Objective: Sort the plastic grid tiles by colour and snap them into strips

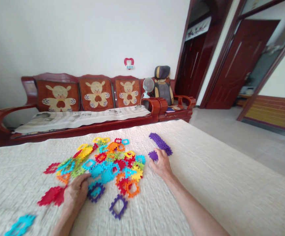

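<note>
Many toothed plastic pieces in red, blue, yellow, green and orange lie in a loose heap, with a blue piece (107, 176) near its middle. My left hand (76, 191) rests at the heap's near left side with its fingers curled; what they hold, if anything, is hidden. Red pieces (49, 196) lie just left of it. To the right, my right hand (161, 165) has its thumb and fingers closed on a purple piece (153, 155). Just beyond that hand lies a long row of overlapping purple pieces (160, 143). A dark purple frame piece (118, 206) lies nearer to me.
A pale quilted cloth (218, 170) covers the table. One blue piece (21, 225) lies at the near left. Behind stand a wooden sofa (118, 123) with bear cushions (97, 95), a small fan (148, 86) and a chair with a massage cushion (164, 92).
</note>
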Motion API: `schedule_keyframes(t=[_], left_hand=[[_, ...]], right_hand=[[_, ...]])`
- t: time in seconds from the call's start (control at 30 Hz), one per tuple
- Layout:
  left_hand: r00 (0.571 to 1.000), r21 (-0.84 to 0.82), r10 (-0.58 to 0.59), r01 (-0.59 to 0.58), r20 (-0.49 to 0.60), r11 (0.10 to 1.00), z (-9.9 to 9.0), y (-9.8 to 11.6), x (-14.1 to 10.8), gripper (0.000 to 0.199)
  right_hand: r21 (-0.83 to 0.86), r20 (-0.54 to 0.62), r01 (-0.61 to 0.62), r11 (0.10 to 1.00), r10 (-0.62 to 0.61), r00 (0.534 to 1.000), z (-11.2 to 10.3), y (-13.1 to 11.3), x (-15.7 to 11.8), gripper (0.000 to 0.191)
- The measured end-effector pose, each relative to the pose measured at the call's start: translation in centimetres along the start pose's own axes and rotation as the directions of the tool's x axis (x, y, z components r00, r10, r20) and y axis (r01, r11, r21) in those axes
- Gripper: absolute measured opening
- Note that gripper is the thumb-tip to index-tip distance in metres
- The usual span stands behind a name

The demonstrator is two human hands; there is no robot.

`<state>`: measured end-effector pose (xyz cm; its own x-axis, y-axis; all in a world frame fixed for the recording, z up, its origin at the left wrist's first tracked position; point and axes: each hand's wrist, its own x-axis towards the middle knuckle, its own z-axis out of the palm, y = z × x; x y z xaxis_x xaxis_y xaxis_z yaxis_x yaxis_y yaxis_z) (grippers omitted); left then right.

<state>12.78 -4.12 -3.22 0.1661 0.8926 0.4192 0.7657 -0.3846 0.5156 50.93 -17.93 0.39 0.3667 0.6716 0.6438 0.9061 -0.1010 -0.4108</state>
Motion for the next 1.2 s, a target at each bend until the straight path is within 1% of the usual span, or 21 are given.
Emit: schedule_keyframes(t=[0.1, 0.17, 0.27, 0.37, 0.47, 0.6, 0.83, 1.0, 1.07, 1.13, 1.2], left_hand=[[0.999, -0.007, 0.012, -0.012, -0.039, 1.000, 0.1, 0.3, -0.2, 0.029], [0.999, -0.022, 0.012, -0.013, -0.049, 1.000, 0.1, 0.5, -0.3, 0.030], [0.999, -0.041, 0.006, -0.008, -0.044, 0.999, 0.0, 0.8, -0.2, 0.029], [0.999, -0.043, 0.004, -0.006, -0.046, 0.999, -0.2, 0.8, 0.0, 0.029], [0.999, -0.036, 0.004, -0.006, -0.032, 0.999, -0.3, 0.6, 0.0, 0.029], [1.000, -0.019, 0.012, -0.013, -0.011, 1.000, -0.1, 0.1, 0.1, 0.029], [1.000, -0.017, 0.009, -0.009, 0.000, 1.000, 0.0, -0.2, 0.2, 0.028], [1.000, -0.034, 0.006, -0.006, 0.003, 0.999, -0.5, 1.0, -0.1, 0.029], [1.000, -0.051, -0.004, 0.003, -0.018, 0.999, -0.7, 1.9, -0.2, 0.030], [0.999, -0.070, -0.020, 0.017, -0.050, 0.997, -0.9, 2.6, -0.4, 0.031], [0.998, -0.082, -0.030, 0.025, -0.056, 0.996, -1.1, 3.2, -0.5, 0.031]], right_hand=[[0.055, -0.156, -0.064, 0.996, 0.072, 0.985, -0.9, 2.2, 0.8, 0.051], [0.063, -0.204, -0.146, 0.987, 0.155, 0.967, -1.4, 4.2, 1.1, 0.053], [0.061, -0.213, -0.228, 0.972, 0.236, 0.948, -1.7, 6.6, 1.1, 0.055], [0.061, -0.194, -0.253, 0.966, 0.260, 0.946, -1.4, 7.7, 0.8, 0.055], [0.055, -0.170, -0.255, 0.965, 0.260, 0.950, -1.0, 8.0, 0.7, 0.055], [0.054, -0.178, -0.253, 0.966, 0.259, 0.949, -0.6, 8.1, 0.7, 0.054], [0.030, -0.132, -0.270, 0.962, 0.272, 0.953, -0.7, 7.9, 0.7, 0.055], [-0.014, -0.099, -0.286, 0.958, 0.283, 0.954, -0.7, 8.0, 0.8, 0.056], [-0.025, -0.087, -0.284, 0.959, 0.281, 0.956, -0.8, 8.1, 0.9, 0.057], [-0.037, -0.097, -0.275, 0.961, 0.270, 0.958, -1.0, 7.9, 1.0, 0.058], [-0.042, -0.136, -0.250, 0.967, 0.243, 0.960, -1.3, 7.4, 1.2, 0.057]])
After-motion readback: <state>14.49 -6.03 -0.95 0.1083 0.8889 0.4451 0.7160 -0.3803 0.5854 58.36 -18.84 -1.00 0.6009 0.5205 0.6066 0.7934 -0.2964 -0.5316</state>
